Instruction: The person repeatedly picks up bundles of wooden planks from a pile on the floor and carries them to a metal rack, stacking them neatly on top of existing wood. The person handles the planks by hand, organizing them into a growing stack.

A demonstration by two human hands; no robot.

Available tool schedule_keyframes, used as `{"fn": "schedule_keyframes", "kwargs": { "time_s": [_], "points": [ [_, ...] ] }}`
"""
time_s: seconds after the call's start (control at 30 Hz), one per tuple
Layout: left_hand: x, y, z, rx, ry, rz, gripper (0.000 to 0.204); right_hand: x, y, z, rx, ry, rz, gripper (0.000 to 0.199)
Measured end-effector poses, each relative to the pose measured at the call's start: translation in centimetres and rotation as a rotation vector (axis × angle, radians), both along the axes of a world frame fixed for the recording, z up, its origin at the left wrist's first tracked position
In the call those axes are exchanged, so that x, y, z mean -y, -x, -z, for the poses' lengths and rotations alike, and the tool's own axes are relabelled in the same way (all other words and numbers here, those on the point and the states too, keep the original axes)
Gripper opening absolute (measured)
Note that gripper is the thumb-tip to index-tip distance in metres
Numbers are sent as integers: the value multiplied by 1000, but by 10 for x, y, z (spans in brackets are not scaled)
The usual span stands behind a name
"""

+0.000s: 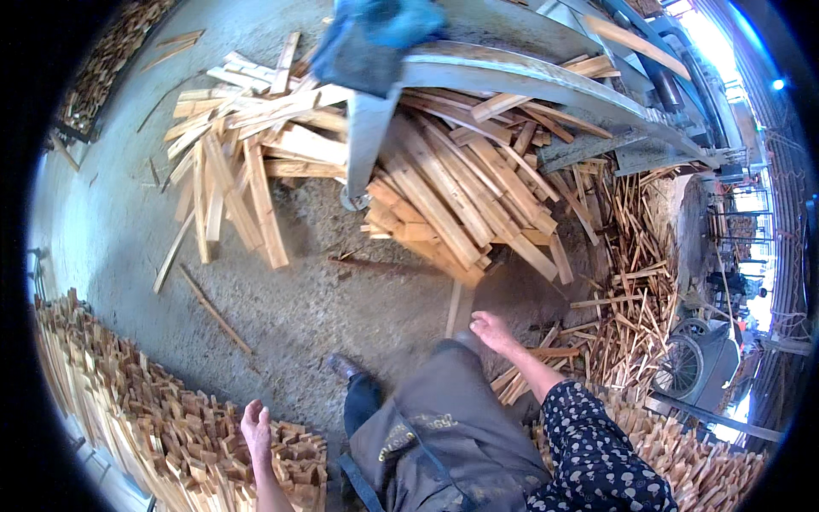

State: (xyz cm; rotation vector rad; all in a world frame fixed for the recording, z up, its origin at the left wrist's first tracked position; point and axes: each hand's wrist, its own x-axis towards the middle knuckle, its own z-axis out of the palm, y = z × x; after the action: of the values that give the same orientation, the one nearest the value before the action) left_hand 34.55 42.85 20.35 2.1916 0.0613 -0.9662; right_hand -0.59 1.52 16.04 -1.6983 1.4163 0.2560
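Note:
My left hand (257, 429) is raised at the lower left, over a stack of short wood strips (183, 427). Its fingers are loosely bent, the thumb apart, with nothing in it. My right hand (492, 331) hangs beside my dark apron (452, 427), its fingers slightly apart and no wood visible in them. Beyond it lies a heap of long flat wood slats (452, 200), partly under a blue-grey metal frame (529, 77). Another loose pile of slats (230, 171) spreads left of the frame's leg. A narrow strip (455, 309) stretches along the floor just left of my right hand.
Scattered wood scraps (627, 299) cover the floor at right, near a spoked-wheel cart (695, 363). Stacked strips (682, 439) stand at lower right. A blue cloth (375, 38) hangs over the frame's corner. A thin stick (215, 309) lies on the concrete floor (290, 316).

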Motion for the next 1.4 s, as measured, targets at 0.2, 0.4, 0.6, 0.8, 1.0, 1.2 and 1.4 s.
{"fn": "schedule_keyframes", "kwargs": {
  "time_s": [0.2,0.4,0.6,0.8,1.0,1.2,1.4],
  "points": [
    [153,77,36,-57,80,-150,31,135,58,30,34,89,-8,39],
    [351,229,124,-356,95,-131,35,254,81,58,339,127,97,32],
    [476,275,163,-294,234,-208,53,320,80,45,279,412,-227,52],
    [501,277,178,-371,260,-234,54,344,42,88,144,500,-463,81],
    [465,258,228,-574,484,-203,40,368,25,94,116,173,-577,100],
    [508,257,205,-593,267,-494,47,389,42,104,102,-130,-225,93],
    [522,265,204,-665,579,-527,48,372,23,47,261,-196,-163,74]
  ]
}}
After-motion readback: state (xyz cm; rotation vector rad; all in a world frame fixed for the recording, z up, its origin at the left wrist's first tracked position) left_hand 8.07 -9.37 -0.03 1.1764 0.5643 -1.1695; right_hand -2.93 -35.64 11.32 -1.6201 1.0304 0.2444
